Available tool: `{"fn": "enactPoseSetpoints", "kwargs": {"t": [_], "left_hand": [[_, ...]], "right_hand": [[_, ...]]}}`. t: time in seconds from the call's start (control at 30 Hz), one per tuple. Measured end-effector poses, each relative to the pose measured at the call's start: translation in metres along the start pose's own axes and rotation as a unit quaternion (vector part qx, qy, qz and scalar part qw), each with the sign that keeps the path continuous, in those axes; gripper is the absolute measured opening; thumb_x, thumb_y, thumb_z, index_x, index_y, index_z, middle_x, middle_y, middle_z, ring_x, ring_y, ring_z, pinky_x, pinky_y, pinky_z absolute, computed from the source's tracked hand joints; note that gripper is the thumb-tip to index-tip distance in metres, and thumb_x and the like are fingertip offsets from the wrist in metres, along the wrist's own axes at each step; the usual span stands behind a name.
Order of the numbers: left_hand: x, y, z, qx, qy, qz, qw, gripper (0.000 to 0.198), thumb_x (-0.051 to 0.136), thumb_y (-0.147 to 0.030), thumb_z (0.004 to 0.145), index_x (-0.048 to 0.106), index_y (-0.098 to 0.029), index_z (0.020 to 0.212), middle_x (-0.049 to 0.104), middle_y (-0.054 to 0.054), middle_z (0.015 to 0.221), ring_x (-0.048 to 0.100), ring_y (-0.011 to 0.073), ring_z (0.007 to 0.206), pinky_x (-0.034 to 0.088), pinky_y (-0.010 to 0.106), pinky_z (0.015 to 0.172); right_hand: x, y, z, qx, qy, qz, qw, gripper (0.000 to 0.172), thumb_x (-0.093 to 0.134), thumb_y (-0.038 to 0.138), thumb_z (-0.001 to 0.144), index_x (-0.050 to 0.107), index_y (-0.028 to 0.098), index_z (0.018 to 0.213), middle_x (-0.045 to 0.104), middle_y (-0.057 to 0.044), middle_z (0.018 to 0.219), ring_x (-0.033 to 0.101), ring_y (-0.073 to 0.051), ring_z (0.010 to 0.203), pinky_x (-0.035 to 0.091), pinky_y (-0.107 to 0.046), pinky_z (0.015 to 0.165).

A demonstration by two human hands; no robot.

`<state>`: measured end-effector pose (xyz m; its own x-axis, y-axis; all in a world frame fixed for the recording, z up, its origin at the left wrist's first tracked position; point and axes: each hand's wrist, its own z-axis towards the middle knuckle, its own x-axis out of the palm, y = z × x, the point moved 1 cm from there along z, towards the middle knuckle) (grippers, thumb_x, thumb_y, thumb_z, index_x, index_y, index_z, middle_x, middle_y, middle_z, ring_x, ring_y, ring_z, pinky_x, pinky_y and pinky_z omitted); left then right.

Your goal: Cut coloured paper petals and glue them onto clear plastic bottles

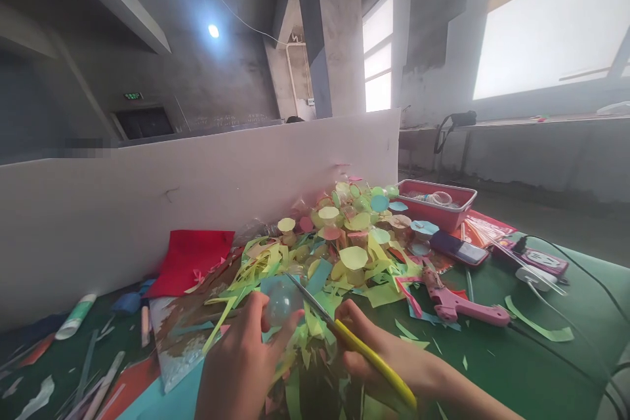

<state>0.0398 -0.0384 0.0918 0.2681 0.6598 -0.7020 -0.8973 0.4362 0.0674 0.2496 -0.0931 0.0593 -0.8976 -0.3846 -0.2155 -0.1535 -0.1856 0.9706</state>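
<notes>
My left hand (239, 357) is closed around a clear plastic dome (286, 302), thumb and fingers on its sides. A piece of blue paper shows at the dome's upper edge. In my right hand (378, 333) is a pair of scissors (377, 356) with yellow handles. The blades point up and left, their tips close beside the dome. Whether the blades touch the blue paper I cannot tell. Beneath both hands lies a heap of yellow and green paper scraps (312, 328). Behind them is a pile of clear domes with coloured paper rounds (353, 257).
To the right lie a pink glue gun (472, 310), a phone (457, 249), a power strip (541, 261) with cables, and a red basket (438, 208). Red sheets (194, 262) and a glue stick (76, 317) are at left. A white partition (197, 193) stands behind.
</notes>
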Motion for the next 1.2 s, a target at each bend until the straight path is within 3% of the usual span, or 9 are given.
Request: {"fn": "enactPoseSetpoints", "kwargs": {"t": [0.1, 0.4, 0.63, 0.93, 1.2], "left_hand": [[0.0010, -0.0014, -0.0015, 0.012, -0.024, -0.005, 1.000, 0.037, 0.034, -0.057, 0.092, 0.044, -0.024, 0.079, 0.048, -0.007, 0.057, 0.052, 0.0096, 0.043, 0.030, 0.019, 0.039], [0.0017, -0.0024, -0.0019, 0.038, -0.033, 0.000, 0.999, 0.034, 0.036, -0.054, 0.093, 0.046, -0.024, 0.084, 0.048, -0.008, 0.057, 0.051, 0.0085, 0.040, 0.030, 0.020, 0.038], [0.0014, -0.0048, -0.0028, 0.025, -0.040, -0.015, 0.999, 0.035, 0.033, -0.055, 0.093, 0.049, -0.024, 0.089, 0.055, -0.006, 0.061, 0.056, 0.0094, 0.043, 0.031, 0.020, 0.038], [0.0045, 0.0016, -0.0032, 0.066, -0.036, -0.007, 0.997, 0.029, 0.045, -0.050, 0.091, 0.053, -0.022, 0.097, 0.070, -0.002, 0.075, 0.066, 0.0115, 0.054, 0.036, 0.019, 0.038], [0.0009, -0.0012, -0.0013, 0.059, -0.046, -0.012, 0.997, 0.026, 0.043, -0.047, 0.093, 0.052, -0.023, 0.095, 0.069, -0.001, 0.073, 0.069, 0.0135, 0.060, 0.039, 0.020, 0.040]], "right_hand": [[-0.0008, -0.0044, 0.0002, -0.028, 0.001, -0.016, 0.999, 0.055, 0.047, 0.074, 0.080, 0.034, 0.022, 0.094, 0.038, 0.004, 0.085, 0.032, -0.010, 0.070, 0.034, -0.022, 0.063], [0.0049, -0.0012, 0.0013, 0.059, -0.028, 0.040, 0.997, 0.051, 0.049, 0.071, 0.082, 0.032, 0.023, 0.091, 0.041, 0.007, 0.074, 0.033, -0.007, 0.057, 0.031, -0.018, 0.048], [0.0018, -0.0061, -0.0001, -0.023, -0.014, -0.033, 0.999, 0.056, 0.041, 0.076, 0.081, 0.032, 0.023, 0.095, 0.036, 0.004, 0.085, 0.030, -0.011, 0.070, 0.033, -0.022, 0.063], [0.0074, -0.0010, 0.0014, -0.001, -0.041, 0.004, 0.999, 0.055, 0.046, 0.074, 0.081, 0.033, 0.022, 0.091, 0.041, 0.006, 0.076, 0.031, -0.009, 0.063, 0.030, -0.020, 0.055], [0.0066, -0.0021, 0.0024, -0.010, -0.048, -0.001, 0.999, 0.054, 0.045, 0.075, 0.081, 0.033, 0.022, 0.090, 0.042, 0.005, 0.077, 0.034, -0.009, 0.063, 0.033, -0.020, 0.056]]}}
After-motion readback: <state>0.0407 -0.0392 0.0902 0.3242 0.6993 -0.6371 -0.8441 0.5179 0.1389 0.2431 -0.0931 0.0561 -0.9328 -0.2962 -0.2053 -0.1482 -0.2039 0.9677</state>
